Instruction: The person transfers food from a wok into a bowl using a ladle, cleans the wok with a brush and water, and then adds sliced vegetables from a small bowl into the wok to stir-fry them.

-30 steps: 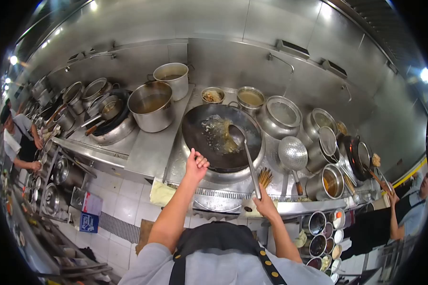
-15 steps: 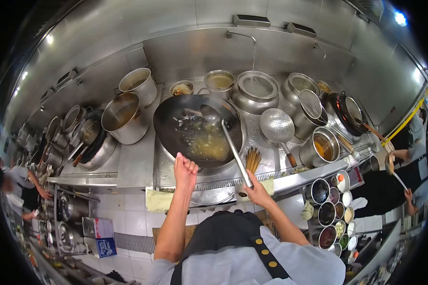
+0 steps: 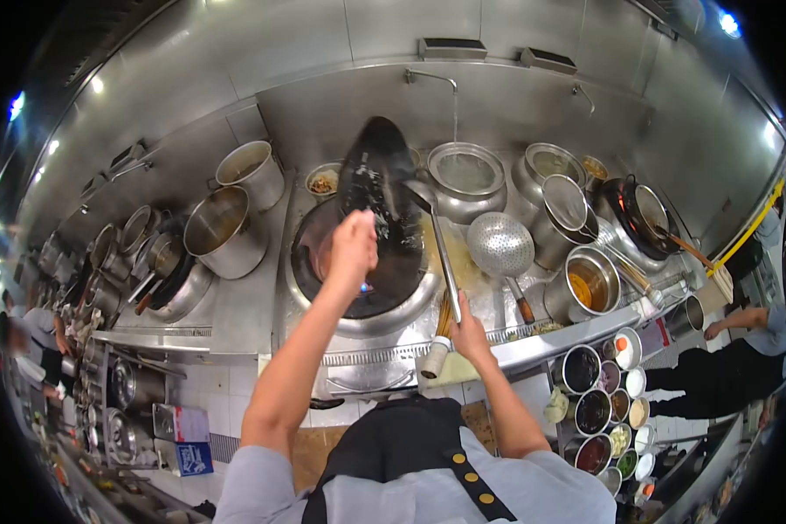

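Note:
A dark wok point(image 3: 377, 170) is tipped up steeply on its side, raised above the round burner point(image 3: 384, 325). My left hand point(image 3: 355, 249) is closed at the wok's near edge, holding it up. The exact grip is hidden behind my fingers. Yellowish liquid point(image 3: 463, 266) runs over the steel stove top to the right of the burner. My right hand point(image 3: 470, 332) is wrapped round the handle of a long metal ladle point(image 3: 445, 249), whose bowl is up by the wok's right side. Just left of this hand lies a bamboo wok brush point(image 3: 438, 345).
A perforated skimmer point(image 3: 500, 246) rests to the right, near a pot of orange liquid point(image 3: 592, 284). Tall pots point(image 3: 227, 231) stand on the left. A small flame point(image 3: 364, 287) shows in the burner. Seasoning bowls point(image 3: 594, 410) sit at lower right. A co-worker point(image 3: 725, 375) stands at far right.
The wok has gone from lying level on the burner to tipped up, and its liquid has spilled out to the right. My left hand rose and moved forward.

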`<state>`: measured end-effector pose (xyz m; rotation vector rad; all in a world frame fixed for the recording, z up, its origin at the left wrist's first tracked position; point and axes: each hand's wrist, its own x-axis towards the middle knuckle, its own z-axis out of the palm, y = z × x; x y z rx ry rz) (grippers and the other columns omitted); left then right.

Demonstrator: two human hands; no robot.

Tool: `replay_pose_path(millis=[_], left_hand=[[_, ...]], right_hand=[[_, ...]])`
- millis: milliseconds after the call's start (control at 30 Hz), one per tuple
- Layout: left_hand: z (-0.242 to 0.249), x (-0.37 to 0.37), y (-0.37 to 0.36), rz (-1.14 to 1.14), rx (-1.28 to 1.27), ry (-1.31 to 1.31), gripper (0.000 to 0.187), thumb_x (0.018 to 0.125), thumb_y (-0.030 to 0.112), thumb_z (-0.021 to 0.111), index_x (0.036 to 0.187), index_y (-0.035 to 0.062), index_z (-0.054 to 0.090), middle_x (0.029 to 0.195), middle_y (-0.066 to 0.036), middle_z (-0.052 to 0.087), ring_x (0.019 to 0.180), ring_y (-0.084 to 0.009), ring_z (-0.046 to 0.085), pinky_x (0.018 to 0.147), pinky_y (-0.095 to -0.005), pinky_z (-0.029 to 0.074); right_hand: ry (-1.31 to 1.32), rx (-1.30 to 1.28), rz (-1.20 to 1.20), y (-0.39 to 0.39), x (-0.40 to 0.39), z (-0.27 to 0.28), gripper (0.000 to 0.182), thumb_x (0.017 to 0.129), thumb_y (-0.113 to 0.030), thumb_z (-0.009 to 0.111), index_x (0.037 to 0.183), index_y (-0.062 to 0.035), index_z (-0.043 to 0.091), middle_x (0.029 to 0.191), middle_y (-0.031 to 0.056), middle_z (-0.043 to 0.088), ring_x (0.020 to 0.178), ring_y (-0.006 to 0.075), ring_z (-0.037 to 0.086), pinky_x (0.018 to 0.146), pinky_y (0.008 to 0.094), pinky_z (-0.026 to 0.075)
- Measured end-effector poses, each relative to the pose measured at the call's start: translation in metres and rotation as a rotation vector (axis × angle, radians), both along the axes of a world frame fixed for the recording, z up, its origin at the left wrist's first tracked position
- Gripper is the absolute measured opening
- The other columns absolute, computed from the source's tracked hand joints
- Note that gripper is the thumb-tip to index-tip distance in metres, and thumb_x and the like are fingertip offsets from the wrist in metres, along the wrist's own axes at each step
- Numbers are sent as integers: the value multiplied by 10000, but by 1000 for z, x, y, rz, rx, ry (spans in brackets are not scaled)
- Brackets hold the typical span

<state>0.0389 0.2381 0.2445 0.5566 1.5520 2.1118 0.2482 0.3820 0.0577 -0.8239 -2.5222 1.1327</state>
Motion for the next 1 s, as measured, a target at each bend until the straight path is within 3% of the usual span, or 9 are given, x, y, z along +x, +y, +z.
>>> replay_pose_path(millis=[133, 233, 300, 400, 567, 733, 833, 900, 1000], left_hand=[[-28, 20, -19, 1, -130, 352, 329, 972, 302, 541, 709, 139, 430, 535, 61, 334, 402, -42, 290, 357, -221, 231], [-37, 10, -36, 120, 113, -36, 287, 989, 329, 517, 772, 144, 478, 584, 57, 377, 435, -34, 321, 373, -201, 233], [-43, -4, -60, 111, 249, -147, 298, 995, 321, 503, 757, 154, 438, 588, 57, 344, 423, -42, 272, 377, -217, 217], [-91, 2, -94, 239, 282, -278, 323, 1004, 307, 475, 729, 157, 397, 572, 55, 300, 419, -55, 243, 382, -239, 223], [-175, 12, -114, 332, 409, -423, 305, 1009, 284, 447, 737, 151, 411, 570, 53, 309, 456, -59, 285, 445, -246, 345], [-225, -4, -84, 202, 344, -534, 223, 1003, 241, 429, 825, 113, 471, 633, -2, 444, 671, -162, 500, 810, -424, 497], [-232, -9, -89, 261, 189, -621, 194, 1002, 224, 416, 891, 99, 516, 765, -51, 542, 802, -244, 570, 851, -469, 492], [-232, 0, -103, 264, 168, -602, 143, 967, 171, 473, 1022, 77, 565, 885, -78, 577, 902, -257, 602, 869, -443, 485], [-197, 29, -119, 521, -728, 449, 366, 850, 64, 593, 1215, 88, 568, 1060, -142, 566, 1007, -300, 587, 901, -387, 463]], right_hand=[[-78, 78, 23, -20, -10, 18, 765, 852, -81, 535, 1489, -36, 114, 1017, 361, 590, 909, 520, 583, 821, 545, 450], [79, 78, 67, 12, -15, 15, 743, 864, -62, 540, 1490, -44, 141, 905, 285, 627, 691, 410, 623, 627, 510, 486], [288, -1022, 115, 46, -32, 51, 767, 892, -65, 545, 1512, -109, 96, 743, 111, 568, 507, 192, 524, 421, 375, 424], [512, -1374, -117, 73, -53, 71, 713, 912, -73, 548, 1488, -135, 133, 685, -1, 444, 481, 59, 398, 361, 250, 337], [325, -950, -185, 180, -104, 39, 390, 899, -74, 547, 1231, -86, 343, 688, 11, 465, 474, 84, 430, 358, 250, 361], [92, -412, -227, 250, -172, 13, 215, 897, -76, 516, 1088, -48, 423, 630, 22, 464, 477, 96, 462, 362, 260, 349], [33, -705, -149, 294, -202, -9, 43, 908, -95, 493, 923, -59, 475, 572, -3, 444, 445, 78, 435, 358, 261, 332], [349, -1499, -167, 295, -204, -6, 133, 926, -98, 473, 800, -89, 430, 562, -11, 447, 432, 81, 413, 373, 251, 327], [553, -1670, -116, 260, -180, 7, 151, 934, -85, 448, 785, -83, 428, 557, -23, 430, 428, 85, 399, 387, 240, 331]])
